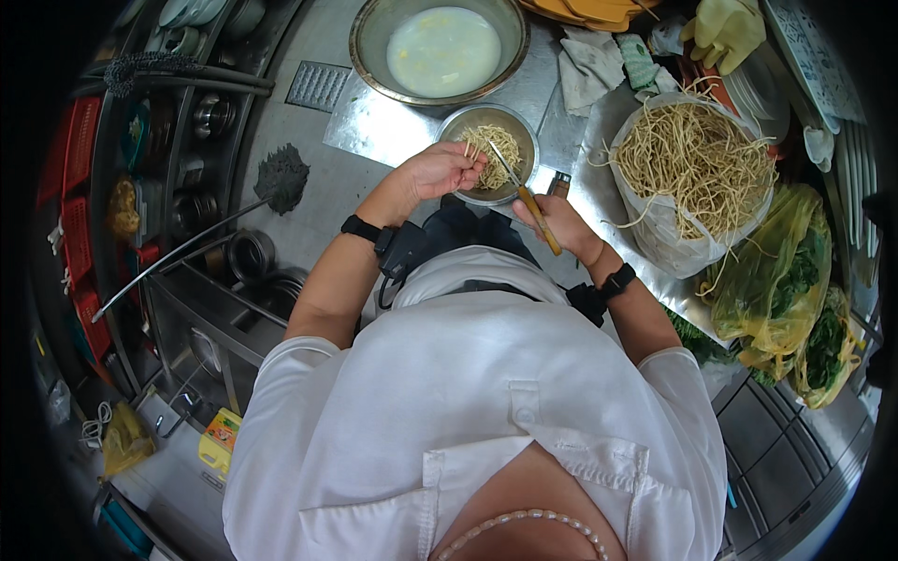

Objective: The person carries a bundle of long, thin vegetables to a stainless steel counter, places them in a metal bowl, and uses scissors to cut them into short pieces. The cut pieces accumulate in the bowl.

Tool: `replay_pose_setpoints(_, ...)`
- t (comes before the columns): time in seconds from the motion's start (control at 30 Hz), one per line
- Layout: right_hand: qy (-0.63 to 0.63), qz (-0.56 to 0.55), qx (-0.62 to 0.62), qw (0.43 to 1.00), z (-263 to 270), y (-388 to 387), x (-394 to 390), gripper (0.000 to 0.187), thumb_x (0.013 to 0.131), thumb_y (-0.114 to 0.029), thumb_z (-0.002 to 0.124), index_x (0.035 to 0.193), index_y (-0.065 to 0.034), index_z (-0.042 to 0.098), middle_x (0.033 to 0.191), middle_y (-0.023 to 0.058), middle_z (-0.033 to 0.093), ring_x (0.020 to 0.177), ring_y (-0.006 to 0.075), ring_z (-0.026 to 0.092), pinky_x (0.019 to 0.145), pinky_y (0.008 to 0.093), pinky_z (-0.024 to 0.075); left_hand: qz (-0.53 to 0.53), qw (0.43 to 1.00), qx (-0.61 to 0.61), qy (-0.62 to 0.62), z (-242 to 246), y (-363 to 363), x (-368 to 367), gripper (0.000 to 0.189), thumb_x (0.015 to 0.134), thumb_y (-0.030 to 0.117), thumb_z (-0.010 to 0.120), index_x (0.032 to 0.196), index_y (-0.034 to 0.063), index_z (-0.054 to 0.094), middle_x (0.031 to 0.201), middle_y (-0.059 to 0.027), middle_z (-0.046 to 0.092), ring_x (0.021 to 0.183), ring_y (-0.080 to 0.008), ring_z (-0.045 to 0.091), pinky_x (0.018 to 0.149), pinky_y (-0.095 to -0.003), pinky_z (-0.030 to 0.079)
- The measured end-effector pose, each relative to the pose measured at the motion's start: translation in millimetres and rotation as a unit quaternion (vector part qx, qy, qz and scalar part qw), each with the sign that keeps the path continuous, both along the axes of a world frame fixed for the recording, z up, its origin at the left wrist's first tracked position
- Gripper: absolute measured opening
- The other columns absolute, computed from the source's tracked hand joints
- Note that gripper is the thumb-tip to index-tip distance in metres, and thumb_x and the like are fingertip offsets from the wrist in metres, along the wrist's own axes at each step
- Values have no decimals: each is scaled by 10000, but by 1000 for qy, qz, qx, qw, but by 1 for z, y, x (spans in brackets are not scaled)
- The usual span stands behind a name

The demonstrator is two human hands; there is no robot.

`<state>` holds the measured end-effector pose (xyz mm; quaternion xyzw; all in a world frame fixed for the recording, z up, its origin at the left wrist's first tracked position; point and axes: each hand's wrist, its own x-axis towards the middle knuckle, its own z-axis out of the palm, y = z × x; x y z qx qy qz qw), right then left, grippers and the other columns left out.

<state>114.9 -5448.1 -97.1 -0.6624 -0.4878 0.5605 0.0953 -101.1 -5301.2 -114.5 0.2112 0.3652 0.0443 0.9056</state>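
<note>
My left hand (449, 170) pinches a few thin pale root strands (471, 150) over the near left side of a metal bowl (531, 137). In that bowl lies a heap of short cut root pieces (506, 140). My right hand (561, 223) grips a narrow-bladed knife (539, 214) by its yellowish-brown handle. Its blade points into the bowl, close to the left fingertips; whether it touches the strands I cannot tell. To the right, a white plastic bag (649, 223) stands open on the metal counter (596, 158), heaped with long uncut roots (691, 158).
Beyond the bowl stands a large metal basin (359, 52) with cloudy liquid. Cloths (589, 70) and yellow rubber gloves (726, 31) lie at the back right. Yellow plastic bags of greens (768, 273) sit at the right. A long-handled mop (282, 179) and a shelf rack (242, 105) are at left.
</note>
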Motion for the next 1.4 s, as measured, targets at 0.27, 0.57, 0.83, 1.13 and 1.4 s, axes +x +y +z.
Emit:
replay_pose_setpoints(0.27,-27,72,-5,997,14,-1,-2,814,849,-710,484,986,82,612,888,275,652,908,414,633,822,426,479,-56,993,99,25,-9,-3,-1,114,938,60,497,1004,42,589,755,-21,566,624,-114,513,596,-271,445)
replay_pose_setpoints(0.57,-48,78,9,996,10,1,-12,808,845,-724,472,903,65,635,850,266,651,871,415,635,799,434,480,-188,968,154,57,-12,-5,5,117,908,153,576,908,36,579,722,-36,566,585,-119,490,561,-251,412)
replay_pose_setpoints(0.83,-59,50,19,997,6,-1,-5,737,879,-678,466,876,31,668,754,258,641,800,430,634,754,441,497,-107,988,91,62,-18,1,2,114,896,51,549,984,9,606,826,-53,615,630,-119,544,567,-248,437)
replay_pose_setpoints(1.13,-34,54,-19,998,12,-2,-2,792,855,-698,488,981,69,641,876,269,660,919,415,639,836,414,486,-70,985,139,70,-12,0,0,90,896,49,570,961,22,628,796,-50,623,609,-115,543,557,-240,437)
replay_pose_setpoints(1.4,-38,71,21,996,4,-3,-9,719,871,-668,492,938,29,660,885,231,674,908,385,648,828,407,490,-174,940,253,148,-7,-1,9,142,936,139,587,812,71,603,682,-26,630,502,-70,495,450,-223,409)
